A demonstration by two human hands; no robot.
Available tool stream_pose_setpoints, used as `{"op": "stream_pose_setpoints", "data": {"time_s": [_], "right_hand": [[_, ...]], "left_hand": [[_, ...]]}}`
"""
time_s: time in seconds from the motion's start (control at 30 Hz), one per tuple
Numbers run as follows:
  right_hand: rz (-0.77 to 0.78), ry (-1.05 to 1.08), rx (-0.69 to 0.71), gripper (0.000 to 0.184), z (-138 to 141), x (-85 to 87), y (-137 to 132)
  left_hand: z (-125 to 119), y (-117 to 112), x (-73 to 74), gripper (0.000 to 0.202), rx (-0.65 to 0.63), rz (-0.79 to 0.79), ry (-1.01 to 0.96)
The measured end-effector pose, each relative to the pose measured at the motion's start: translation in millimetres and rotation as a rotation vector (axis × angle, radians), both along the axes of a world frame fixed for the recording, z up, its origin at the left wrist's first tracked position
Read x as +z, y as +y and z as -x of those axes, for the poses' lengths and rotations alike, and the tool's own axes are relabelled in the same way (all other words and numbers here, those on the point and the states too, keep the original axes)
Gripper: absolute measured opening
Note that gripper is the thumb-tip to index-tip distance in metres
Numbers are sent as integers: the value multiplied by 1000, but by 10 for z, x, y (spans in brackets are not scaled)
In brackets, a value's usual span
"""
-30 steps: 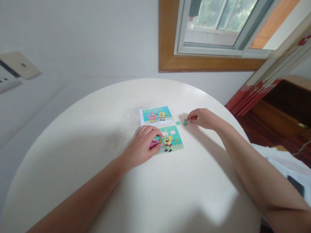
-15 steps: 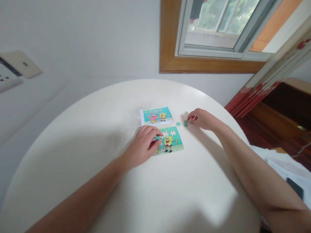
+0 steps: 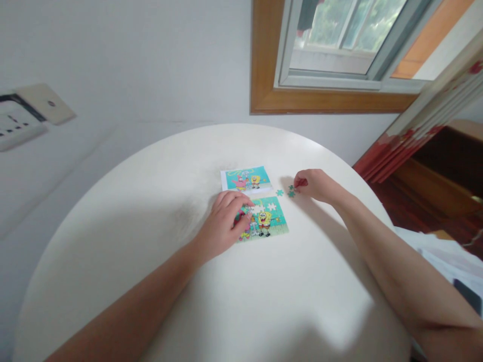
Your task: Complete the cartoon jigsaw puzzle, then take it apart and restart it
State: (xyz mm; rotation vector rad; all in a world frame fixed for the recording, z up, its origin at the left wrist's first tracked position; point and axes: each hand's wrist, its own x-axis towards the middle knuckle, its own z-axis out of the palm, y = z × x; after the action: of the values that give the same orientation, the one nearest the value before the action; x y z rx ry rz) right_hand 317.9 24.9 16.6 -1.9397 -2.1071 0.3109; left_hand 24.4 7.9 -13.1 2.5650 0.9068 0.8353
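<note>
A cartoon jigsaw puzzle (image 3: 278, 229) lies mostly assembled, with white gaps along its upper part. My left hand (image 3: 225, 221) rests over its left side, thumb and forefinger apart, covering part of the picture. To the right, my right hand (image 3: 312, 184) is closed in a pinch on a small green puzzle piece (image 3: 291, 187). Just under those fingertips lies another green piece (image 3: 291, 194) on the table. A further loose piece (image 3: 279, 192) is a little to the left. Behind the puzzle is a reference picture card (image 3: 249, 178) with the same characters.
Everything lies on a round white table (image 3: 241, 301) against a wall. A wood-framed window (image 3: 332, 100) is beyond it, with a red and white curtain (image 3: 388, 151) at right. Papers (image 3: 437, 251) and a dark flat object (image 3: 468, 295) lie at the lower right. A wall socket (image 3: 22, 120) is at left.
The view has shifted slightly, so everything sits a bit farther right. At my right fingertips a green piece now shows apart from the one beneath it. My left hand stays on the puzzle.
</note>
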Motion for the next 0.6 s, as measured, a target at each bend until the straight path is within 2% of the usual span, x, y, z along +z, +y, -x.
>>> {"op": "stream_pose_setpoints", "data": {"time_s": [0.1, 0.27, 0.4, 0.5, 0.6], "right_hand": [[-19, 30, 26, 15, 2, -23, 3], [-37, 55, 37, 35, -23, -38, 11], [-125, 35, 40, 28, 41, 66, -35], [-173, 193, 139, 29, 221, 147, -124], [-83, 370, 315, 33, 463, 136, -217]], "left_hand": [[3, 6, -6, 17, 2, -3, -3], [11, 27, -30, 18, 21, -5, -33], [11, 41, -53, 19, 79, -8, -51], [4, 38, -64, 21, 99, 9, -39], [-3, 28, -69, 21, 98, 11, -30]]}}
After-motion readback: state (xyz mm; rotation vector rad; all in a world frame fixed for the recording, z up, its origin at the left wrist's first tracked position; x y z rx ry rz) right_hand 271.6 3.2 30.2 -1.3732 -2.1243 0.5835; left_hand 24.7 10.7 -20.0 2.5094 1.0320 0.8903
